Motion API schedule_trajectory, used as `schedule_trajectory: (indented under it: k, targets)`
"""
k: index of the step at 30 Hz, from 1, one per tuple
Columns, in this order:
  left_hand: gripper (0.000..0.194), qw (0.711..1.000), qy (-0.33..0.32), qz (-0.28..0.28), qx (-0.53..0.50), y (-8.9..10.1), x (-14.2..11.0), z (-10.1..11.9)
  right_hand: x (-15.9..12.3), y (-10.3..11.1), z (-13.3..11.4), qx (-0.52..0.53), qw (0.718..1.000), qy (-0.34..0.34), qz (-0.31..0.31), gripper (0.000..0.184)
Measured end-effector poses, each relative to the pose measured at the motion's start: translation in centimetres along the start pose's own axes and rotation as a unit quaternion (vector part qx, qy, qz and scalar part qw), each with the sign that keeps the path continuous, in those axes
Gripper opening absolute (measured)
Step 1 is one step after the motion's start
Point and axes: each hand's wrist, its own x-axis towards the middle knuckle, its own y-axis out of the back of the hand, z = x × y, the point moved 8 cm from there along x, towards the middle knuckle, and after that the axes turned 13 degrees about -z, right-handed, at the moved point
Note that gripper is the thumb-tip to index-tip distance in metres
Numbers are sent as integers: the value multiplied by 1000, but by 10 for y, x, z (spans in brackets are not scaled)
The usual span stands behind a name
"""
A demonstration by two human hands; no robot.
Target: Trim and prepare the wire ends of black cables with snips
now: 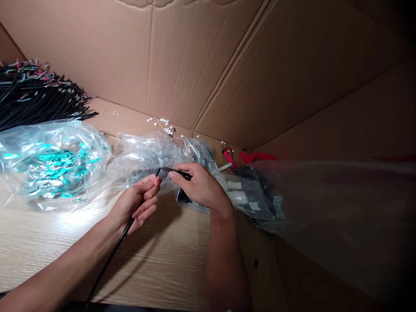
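My left hand [143,201] is closed on a black cable [112,255], pinching it near its upper end. From that hand the cable runs down to the bottom edge of the view. My right hand [198,184] is closed on slim black tweezers [172,170], whose tips point left and meet or nearly meet the cable's end. Whether the tips grip anything is too small to tell. Behind both hands lies a clear plastic bag [146,149] with small metallic bits inside. Another clear bag [199,149] with black pieces is partly hidden by my right hand.
Several black cables with coloured wire ends [42,93] are piled at far left. A clear bag of teal shiny pieces [58,169] lies before them. Small white connectors [167,130] are scattered by the cardboard wall [182,60]. A large plastic bag [325,208] covers the right side.
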Motion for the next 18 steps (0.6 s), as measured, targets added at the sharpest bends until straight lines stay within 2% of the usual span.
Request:
schedule_trajectory:
  k: [6,12,18]
  targets:
    - [20,997,-26,12,71,0,-1,3,0,0,3,20,1000,-8,12,27]
    - [27,983,-59,29,171,-3,-4,11,3,-1,5,44,999,-11,19,23]
    - [31,977,-72,38,199,-6,-5,16,5,-1,6,58,998,0,29,22]
